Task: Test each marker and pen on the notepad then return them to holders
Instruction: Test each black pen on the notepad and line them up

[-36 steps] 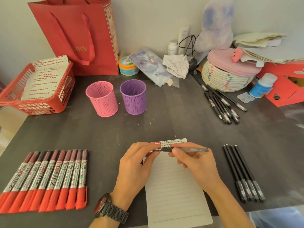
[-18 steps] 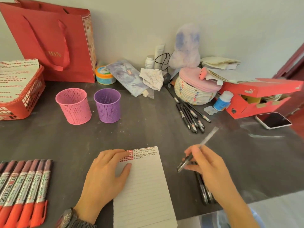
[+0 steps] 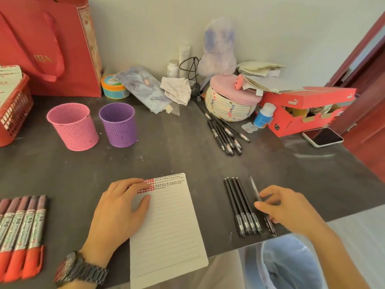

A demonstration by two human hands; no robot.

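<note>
Pinches a pen (image 3: 254,190) lightly between the thumb and the curled fingers (image 3: 269,192) of the right hand (image 3: 291,209), thumb tip against the pen's left side about halfway along. Holds it low over the table (image 3: 187,161), lying on it or just above it, cannot tell which, lengthwise from far to near, just right of a row of four black pens (image 3: 241,205) and almost parallel with them. Presses the left hand (image 3: 118,211) flat on the upper left corner of the notepad (image 3: 173,230), fingers straight and a little spread, gripping nothing, fingertips at the band of red and black test marks (image 3: 166,183) across the top lines. Wears a dark watch (image 3: 81,270) on the left wrist. Notepad at the near middle of the table, between the two hands, its lower right corner out past the table's edge. Off to the near left, a row of red-capped markers (image 3: 23,226) side by side. Farther back on the left, a pink holder (image 3: 73,126) and a purple holder (image 3: 118,124), upright, just beside each other. Behind the right hand, well apart from it, a second bunch of black pens (image 3: 225,134) fanned out against a woven basket (image 3: 229,107). At the far left, a red bag (image 3: 48,44) against the wall.
</note>
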